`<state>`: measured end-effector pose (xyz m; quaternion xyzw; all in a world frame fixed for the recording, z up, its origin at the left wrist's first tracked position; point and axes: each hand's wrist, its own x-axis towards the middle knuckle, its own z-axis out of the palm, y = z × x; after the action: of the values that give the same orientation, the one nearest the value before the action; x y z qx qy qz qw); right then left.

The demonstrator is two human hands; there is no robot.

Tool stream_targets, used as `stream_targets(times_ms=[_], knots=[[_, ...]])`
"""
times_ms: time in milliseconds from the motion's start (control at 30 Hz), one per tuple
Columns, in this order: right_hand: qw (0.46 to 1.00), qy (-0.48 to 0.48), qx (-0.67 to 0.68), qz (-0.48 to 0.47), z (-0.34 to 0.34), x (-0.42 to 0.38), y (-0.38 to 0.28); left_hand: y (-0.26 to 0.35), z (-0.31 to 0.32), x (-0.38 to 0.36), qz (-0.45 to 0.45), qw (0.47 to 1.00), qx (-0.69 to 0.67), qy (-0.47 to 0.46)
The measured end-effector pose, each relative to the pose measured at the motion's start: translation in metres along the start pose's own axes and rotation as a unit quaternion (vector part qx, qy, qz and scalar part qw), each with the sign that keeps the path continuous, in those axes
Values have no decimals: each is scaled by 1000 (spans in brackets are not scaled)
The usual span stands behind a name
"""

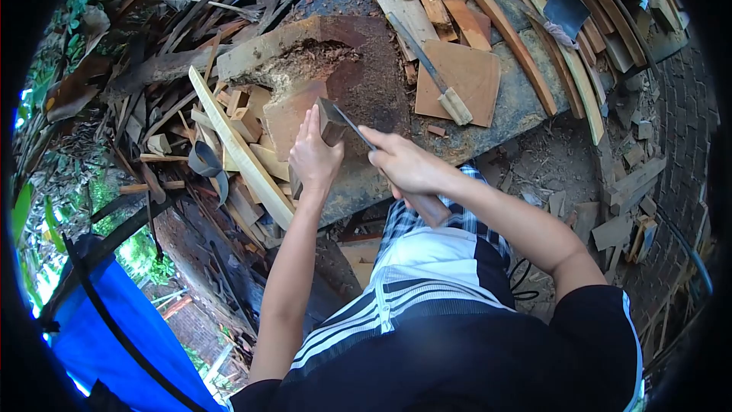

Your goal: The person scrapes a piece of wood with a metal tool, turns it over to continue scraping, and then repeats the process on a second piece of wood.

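My left hand [315, 159] steadies a small wooden block [332, 123] near the middle of the work surface, with its fingers stretched along the block's left side. In my right hand [406, 162] is a wooden-handled blade [351, 123]. Its thick handle sticks out below the fist toward my lap, while the thin dark blade points up and left, its tip right at the top of the block. Beneath the block lies a rough, hollowed slab of wood [267, 49] covered with sawdust.
A long blade with a pale wooden handle [456, 107] rests on a square board [484, 80]. Curved wooden strips [503, 23] run along the right. Offcuts and a pale curved slat [236, 149] lie left. A blue sheet [130, 336] hangs at lower left.
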<state>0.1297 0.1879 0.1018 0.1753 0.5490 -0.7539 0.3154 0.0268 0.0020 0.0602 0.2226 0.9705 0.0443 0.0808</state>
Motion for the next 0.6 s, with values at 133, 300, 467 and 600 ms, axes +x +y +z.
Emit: stream_targets(times_ms=[133, 300, 467, 600], knots=[[1000, -2, 27, -11, 0, 41, 8, -1, -10, 8, 2, 1000, 3, -2], [999, 39, -4, -36, -16, 27, 35, -43, -42, 49, 146, 970, -131, -140], [984, 134, -113, -19, -37, -1, 53, -63, -54, 116, 39, 900, -160, -403], [931, 216, -242, -166, -33, 9, 89, -72, -52, 125, 63, 886, -256, -382]])
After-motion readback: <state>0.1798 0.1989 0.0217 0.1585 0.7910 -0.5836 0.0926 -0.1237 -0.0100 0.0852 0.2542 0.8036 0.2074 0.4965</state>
